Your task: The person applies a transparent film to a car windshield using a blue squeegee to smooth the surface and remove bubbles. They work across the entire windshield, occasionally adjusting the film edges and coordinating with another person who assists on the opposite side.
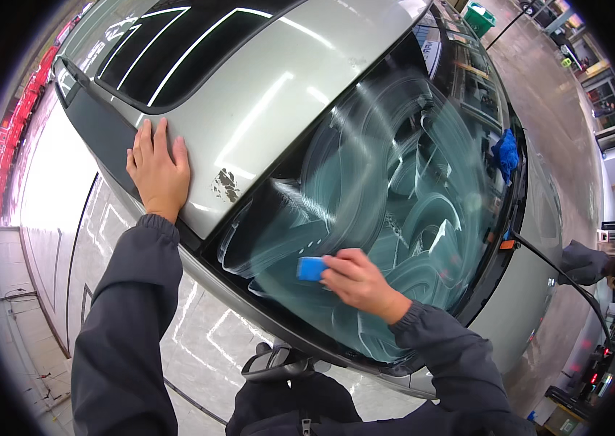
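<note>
My right hand (362, 282) grips a small blue rectangular applicator block (312, 269) over the near side of the car's windshield (365, 218). Swirling whitish streaks of a smeared film cover much of the dark glass. My left hand (159, 168) rests with fingers spread on the edge of the silver car roof (249, 123), beside the dark roof rail. Between that hand and the windshield, a dark patch of chipped paint (226, 186) marks the roof. Whether the block's underside touches the glass is hard to see.
A bunched blue cloth (506, 155) lies by the windshield's lower edge, near a black wiper. The side mirror (276, 363) juts out close to my body. A black hose or cable (569, 280) crosses the hood. Beyond stand a green bin (479, 19) and a person in dark clothing (585, 263).
</note>
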A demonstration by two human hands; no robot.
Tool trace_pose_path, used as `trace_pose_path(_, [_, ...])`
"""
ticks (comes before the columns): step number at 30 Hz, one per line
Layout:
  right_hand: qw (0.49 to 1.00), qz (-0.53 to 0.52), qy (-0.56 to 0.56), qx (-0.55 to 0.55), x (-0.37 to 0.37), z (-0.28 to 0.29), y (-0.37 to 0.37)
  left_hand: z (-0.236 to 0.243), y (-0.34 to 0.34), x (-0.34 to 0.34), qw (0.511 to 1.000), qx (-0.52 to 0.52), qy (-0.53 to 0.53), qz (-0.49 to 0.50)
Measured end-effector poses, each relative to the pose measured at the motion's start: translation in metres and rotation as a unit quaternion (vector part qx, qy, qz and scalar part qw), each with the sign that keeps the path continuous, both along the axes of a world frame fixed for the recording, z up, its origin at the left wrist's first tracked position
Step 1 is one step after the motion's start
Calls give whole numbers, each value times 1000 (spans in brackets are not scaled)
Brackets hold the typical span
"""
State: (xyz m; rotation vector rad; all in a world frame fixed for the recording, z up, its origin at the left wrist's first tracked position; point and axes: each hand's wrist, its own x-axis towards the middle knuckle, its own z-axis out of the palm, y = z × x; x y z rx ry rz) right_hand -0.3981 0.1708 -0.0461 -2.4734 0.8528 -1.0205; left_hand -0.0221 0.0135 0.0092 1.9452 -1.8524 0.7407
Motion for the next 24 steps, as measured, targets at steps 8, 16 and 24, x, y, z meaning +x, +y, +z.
trace_pose_path(8, [974, -202, -64, -82, -15, 13, -203, 0, -4, 4, 1000, 15, 2, 15])
trace_pose_path(16, [831, -556, -1, 0, -178, -18, -308, -8, -8, 15, 1000, 25, -4, 13])
trace_pose_path(24, [833, -533, -3, -148, -160, -33, -323, -6, -15, 28, 999, 26, -37, -18])
